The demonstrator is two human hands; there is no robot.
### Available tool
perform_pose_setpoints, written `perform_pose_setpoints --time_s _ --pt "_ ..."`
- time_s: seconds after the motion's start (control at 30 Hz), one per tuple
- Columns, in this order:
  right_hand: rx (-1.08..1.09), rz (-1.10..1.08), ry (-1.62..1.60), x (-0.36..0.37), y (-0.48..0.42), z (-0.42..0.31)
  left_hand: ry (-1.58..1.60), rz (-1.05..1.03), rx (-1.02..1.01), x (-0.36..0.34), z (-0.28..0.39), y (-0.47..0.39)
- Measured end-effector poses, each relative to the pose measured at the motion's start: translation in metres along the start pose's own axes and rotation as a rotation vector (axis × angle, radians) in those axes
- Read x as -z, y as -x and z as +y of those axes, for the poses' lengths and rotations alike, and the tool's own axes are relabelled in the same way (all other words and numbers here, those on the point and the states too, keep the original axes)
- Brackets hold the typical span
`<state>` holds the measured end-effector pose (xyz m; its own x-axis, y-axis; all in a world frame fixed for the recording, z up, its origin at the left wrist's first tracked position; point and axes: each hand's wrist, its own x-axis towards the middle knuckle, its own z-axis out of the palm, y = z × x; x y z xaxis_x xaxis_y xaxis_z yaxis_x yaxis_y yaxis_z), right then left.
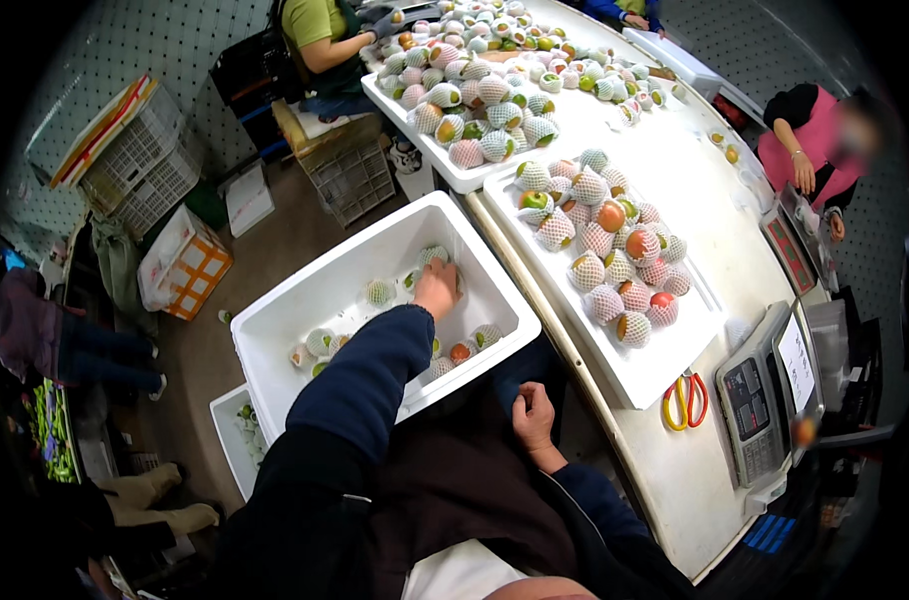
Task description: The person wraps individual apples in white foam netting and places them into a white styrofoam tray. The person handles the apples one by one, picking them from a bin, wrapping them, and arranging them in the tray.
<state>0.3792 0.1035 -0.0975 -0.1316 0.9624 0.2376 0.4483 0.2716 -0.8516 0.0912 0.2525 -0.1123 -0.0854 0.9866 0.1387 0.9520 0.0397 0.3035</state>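
Note:
My left hand reaches down into a large white foam box, its fingers at net-wrapped round fruit near the far right wall; whether it grips one is hidden. Several more fruits in foam nets lie in the box, among them a red one near its near wall. My right hand is beside my lap, away from the fruit, its fingers curled and nothing visible in it. Right of the box, a white foam tray on the table holds many red and green fruits in white nets.
Red-and-yellow-handled scissors and a digital scale are on the white table. Another fruit-filled tray stands beyond. A person in green works at the far left, another in pink across the table. A smaller foam box is at lower left.

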Motion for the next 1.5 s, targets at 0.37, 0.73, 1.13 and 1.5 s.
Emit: perform_pose_setpoints --time_s 0.37,0.73,1.13,1.5 --pt "0.017 -0.019 0.027 0.001 -0.004 -0.003 0.398 -0.290 0.189 0.053 0.007 0.015" --pt "-0.335 0.032 -0.567 0.009 -0.016 -0.038 1.385 -0.090 0.590 0.210 -0.016 0.151" --pt "0.345 -0.554 0.005 -0.062 -0.053 -0.220 1.870 0.000 0.487 0.178 -0.002 0.195" --pt "-0.094 -0.683 -0.477 -0.093 -0.058 -0.197 1.952 0.146 0.582 0.168 -0.015 0.199"
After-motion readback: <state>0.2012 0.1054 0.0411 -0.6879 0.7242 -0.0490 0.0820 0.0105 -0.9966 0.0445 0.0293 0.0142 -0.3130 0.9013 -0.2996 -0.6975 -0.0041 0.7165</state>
